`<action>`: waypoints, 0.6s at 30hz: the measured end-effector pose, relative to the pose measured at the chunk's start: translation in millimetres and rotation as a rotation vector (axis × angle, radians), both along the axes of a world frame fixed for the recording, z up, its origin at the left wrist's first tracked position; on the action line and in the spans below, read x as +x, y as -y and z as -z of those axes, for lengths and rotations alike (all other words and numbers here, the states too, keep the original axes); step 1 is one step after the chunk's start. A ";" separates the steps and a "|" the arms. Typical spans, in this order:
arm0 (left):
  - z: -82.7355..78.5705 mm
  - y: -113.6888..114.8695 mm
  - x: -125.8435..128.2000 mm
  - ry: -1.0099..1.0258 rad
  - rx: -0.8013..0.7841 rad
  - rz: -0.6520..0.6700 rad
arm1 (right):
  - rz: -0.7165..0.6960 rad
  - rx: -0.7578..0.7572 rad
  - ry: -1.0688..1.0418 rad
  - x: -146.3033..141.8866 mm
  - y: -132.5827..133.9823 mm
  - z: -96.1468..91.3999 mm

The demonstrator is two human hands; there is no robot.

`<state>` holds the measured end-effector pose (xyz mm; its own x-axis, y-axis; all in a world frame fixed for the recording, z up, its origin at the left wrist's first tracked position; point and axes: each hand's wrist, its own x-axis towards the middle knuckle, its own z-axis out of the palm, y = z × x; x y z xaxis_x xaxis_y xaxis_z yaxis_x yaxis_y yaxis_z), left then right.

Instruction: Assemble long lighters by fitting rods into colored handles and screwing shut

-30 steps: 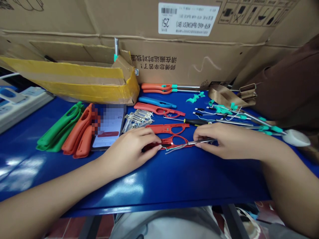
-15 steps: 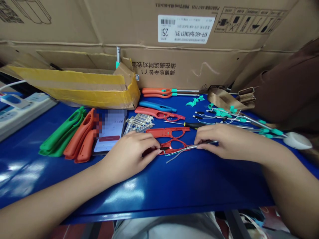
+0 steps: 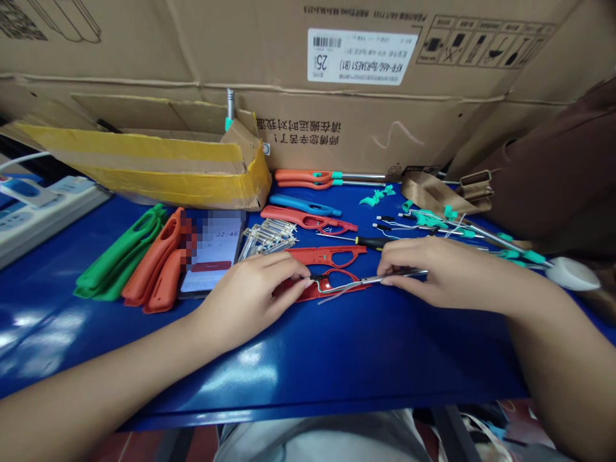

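My left hand (image 3: pixel 267 289) pinches a small black igniter piece (image 3: pixel 317 277) with thin wires. My right hand (image 3: pixel 433 273) grips a metal lighter tube (image 3: pixel 373 280) between thumb and fingers, its far end showing past them. A thin wire and a clear tube (image 3: pixel 332 296) run between the two. Under them lies a red lighter handle half (image 3: pixel 346 274) with a finger loop, partly hidden by my left hand. Just beyond sits another red handle half (image 3: pixel 320 256). A screwdriver (image 3: pixel 368 242) with a black and yellow handle lies behind my right fingers.
Metal tubes with green tape (image 3: pixel 505 237) lie right, clear fuel tanks (image 3: pixel 272 234) behind my left hand. Green handles (image 3: pixel 120 256), orange handles (image 3: pixel 156 269) and a phone (image 3: pixel 212 256) lie left. A taped carton (image 3: pixel 192 163), orange lighters (image 3: pixel 308 178) and a blue handle (image 3: pixel 303 204) stand farther back.
The black igniter piece and the metal tube have risen slightly off the red handle half, and the tube tilts a little more. The wire between them has changed its bend.
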<state>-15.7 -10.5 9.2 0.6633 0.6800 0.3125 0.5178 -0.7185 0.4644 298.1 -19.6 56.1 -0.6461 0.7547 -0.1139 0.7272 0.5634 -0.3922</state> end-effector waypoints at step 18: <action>8.2 -2.4 1.2 -0.035 -0.017 -0.021 | 0.018 0.063 0.094 -10.0 1.5 6.6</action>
